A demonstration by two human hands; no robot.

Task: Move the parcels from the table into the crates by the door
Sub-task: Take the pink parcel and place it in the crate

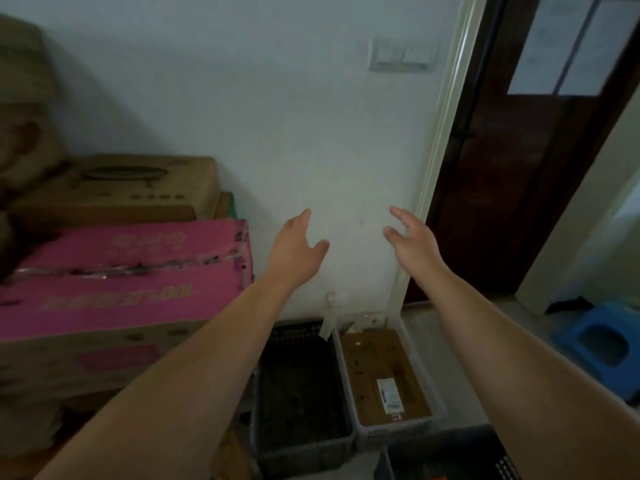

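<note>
One brown cardboard parcel (384,375) lies flat in the pale grey crate (398,434) on the floor, a white label stuck near its closer end. It takes up most of the crate's bottom. Touching that crate on its left side is a dark crate (304,445); its inside is too murky for me to tell what it holds. Both stand against the foot of the white wall (311,116), just beside the door frame (446,133), with the dark wooden door (512,188) beyond it.

Above the crates the person's bare arms reach forward. The left hand (298,244) and the right hand (412,240) hang in the air in front of the wall, near each other but apart, fingers loose and spread, thumbs turned inward. Neither one grips anything (the palms face each other, roughly).

To the left, a pink carton (121,271) sits on a stack, with a brown cardboard box (121,188) on top of it. A light switch (401,55) is fixed high on the wall. Past the doorway, a blue stool (602,344) stands on the floor.
</note>
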